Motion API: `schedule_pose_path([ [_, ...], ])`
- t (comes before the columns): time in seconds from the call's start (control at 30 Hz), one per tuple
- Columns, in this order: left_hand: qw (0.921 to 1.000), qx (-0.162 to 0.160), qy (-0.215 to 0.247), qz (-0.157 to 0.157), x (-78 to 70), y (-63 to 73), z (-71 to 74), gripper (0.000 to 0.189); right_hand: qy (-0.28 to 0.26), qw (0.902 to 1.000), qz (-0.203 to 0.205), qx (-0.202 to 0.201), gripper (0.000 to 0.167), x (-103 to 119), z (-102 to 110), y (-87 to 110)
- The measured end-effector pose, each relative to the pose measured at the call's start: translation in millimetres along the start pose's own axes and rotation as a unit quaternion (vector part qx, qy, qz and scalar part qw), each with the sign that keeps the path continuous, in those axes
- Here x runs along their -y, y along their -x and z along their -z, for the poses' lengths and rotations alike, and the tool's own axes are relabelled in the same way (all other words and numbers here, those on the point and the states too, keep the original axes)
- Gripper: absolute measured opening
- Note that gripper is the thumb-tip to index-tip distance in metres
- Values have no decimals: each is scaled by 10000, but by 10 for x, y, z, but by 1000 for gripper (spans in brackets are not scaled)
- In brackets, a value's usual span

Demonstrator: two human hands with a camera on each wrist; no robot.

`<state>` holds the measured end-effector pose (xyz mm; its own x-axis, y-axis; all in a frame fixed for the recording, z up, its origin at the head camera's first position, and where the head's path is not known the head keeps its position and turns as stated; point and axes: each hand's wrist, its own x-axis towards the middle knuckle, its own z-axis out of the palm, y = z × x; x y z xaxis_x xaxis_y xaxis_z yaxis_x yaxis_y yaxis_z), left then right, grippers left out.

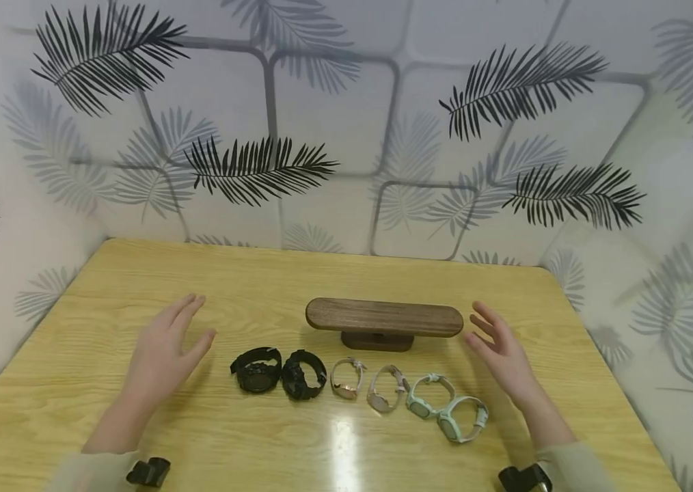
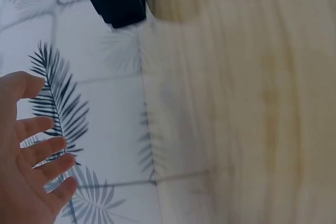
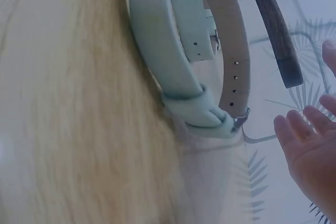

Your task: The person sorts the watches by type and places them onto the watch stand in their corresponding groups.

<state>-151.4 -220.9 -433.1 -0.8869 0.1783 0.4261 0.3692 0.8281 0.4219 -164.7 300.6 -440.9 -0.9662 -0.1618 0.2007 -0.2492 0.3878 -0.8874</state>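
My left hand (image 1: 165, 352) hovers at the left of the table, fingers extended, holding nothing. To its right two black watches (image 1: 257, 371) stand in their loops. My right hand (image 1: 503, 352) is near the right end of a dark wooden watch stand (image 1: 383, 317), apart from it, with loosely bent fingers and nothing held. Between the hands a curved row continues: a small rose-gold watch (image 1: 346, 389), a pinkish watch (image 1: 380, 402) and two mint-green watches (image 1: 451, 427). A mint-green strap (image 3: 157, 30) with its buckle fills much of the right wrist view.
The yellow wood-grain table (image 1: 248, 451) ends at a wall covering (image 1: 334, 109) with leaf prints. Black wrist devices (image 1: 150, 471) sit at both cuffs. Light glares off the table's front middle.
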Motion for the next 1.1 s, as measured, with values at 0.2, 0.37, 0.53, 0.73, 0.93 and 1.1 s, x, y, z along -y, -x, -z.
schedule_pose_path([
  [0.2, 9869, 640, 1425, 402, -243, 69, -69, 42, -171, 9998, 8, -123, 60, -69, -50, -24],
  [0.37, 9832, 1004, 1501, 266, -367, 117, -86, 32, -448, 9988, 34, -215, 59, -120, -124, -43],
  [0.53, 9817, 1243, 1440, 76, -425, 159, -122, 28, -709, 9963, 68, -474, 54, -144, -196, -50],
  [0.73, 9817, 1326, 1363, 28, -440, 183, -164, 26, -929, 9928, 117, -748, 50, -175, -249, -53],
  [0.93, 9831, 1398, 1184, -80, -438, 180, -182, 24, -865, 9926, 105, -843, 49, -193, -253, -51],
  [1.1, 9831, 1500, 1038, -134, -430, 144, -192, 24, -900, 9918, 121, -901, 49, -185, -264, -52],
])
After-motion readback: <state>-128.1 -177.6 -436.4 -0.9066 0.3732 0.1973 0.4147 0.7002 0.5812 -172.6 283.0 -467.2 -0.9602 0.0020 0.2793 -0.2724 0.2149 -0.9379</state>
